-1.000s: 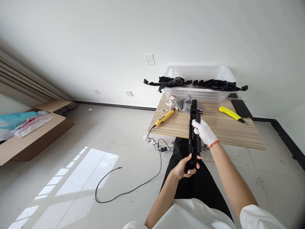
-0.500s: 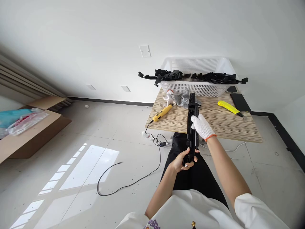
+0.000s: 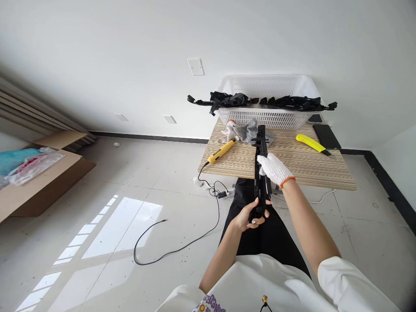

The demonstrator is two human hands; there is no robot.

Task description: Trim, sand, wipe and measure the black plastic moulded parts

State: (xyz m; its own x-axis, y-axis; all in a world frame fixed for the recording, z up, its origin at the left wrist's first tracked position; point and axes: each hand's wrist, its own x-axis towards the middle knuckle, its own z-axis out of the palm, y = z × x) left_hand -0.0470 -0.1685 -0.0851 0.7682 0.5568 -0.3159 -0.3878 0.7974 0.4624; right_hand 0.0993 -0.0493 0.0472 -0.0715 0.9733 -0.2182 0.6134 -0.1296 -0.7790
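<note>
My bare left hand [image 3: 246,216] is wrapped round the lower end of a long black plastic part [image 3: 258,190], held lengthwise above my lap. My right hand [image 3: 274,168], in a white knit glove with an orange cuff, is closed on what looks like a black caliper [image 3: 261,141]. Its jaws stick out to both sides near the top, over the table. The caliper lies along the plastic part; dark on dark, their contact is hard to make out. Gloved fingers hide the middle of both.
On the wooden table [image 3: 305,171] lie a yellow corded tool [image 3: 221,151], a yellow utility knife [image 3: 312,144], a dark phone [image 3: 326,136] and gloves [image 3: 250,131]. Black parts [image 3: 292,103] lie across a white basket [image 3: 269,118] behind. A cable [image 3: 175,252] loops over the floor beside a cardboard box [image 3: 55,186].
My gloved right hand has shifted slightly left and up along the black part. The caliper has turned, so its jaws show more plainly. My left hand keeps its grip.
</note>
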